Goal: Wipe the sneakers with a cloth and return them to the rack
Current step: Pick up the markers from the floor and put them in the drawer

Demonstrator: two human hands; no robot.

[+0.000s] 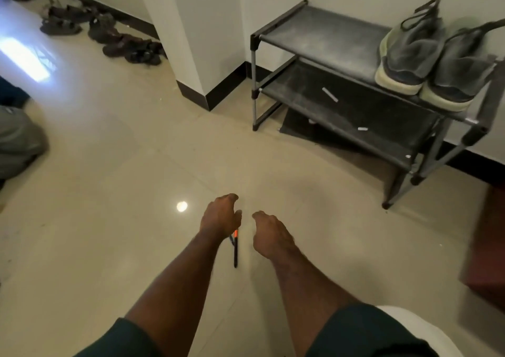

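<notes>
Left hand point(220, 214) above floor point(114, 165), fingers loosely curled, holding nothing; pen point(235, 250) on tiles just beneath. Right hand point(269, 232) beside it, likewise relaxed and empty. Rack point(314, 32) further right by wall. Sneakers point(434, 64) paired on top shelf, right end, toes outward, touching. Likely light, soft uppers, stiffer pale soles, dusty. Best hold probably at heel collar or sole edge. No cloth identifiable.

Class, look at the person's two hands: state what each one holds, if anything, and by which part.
Nothing is held. The left hand and the right hand both hang loosely curled above the floor. The pen lies on the tiles beneath them, ungripped.
</notes>
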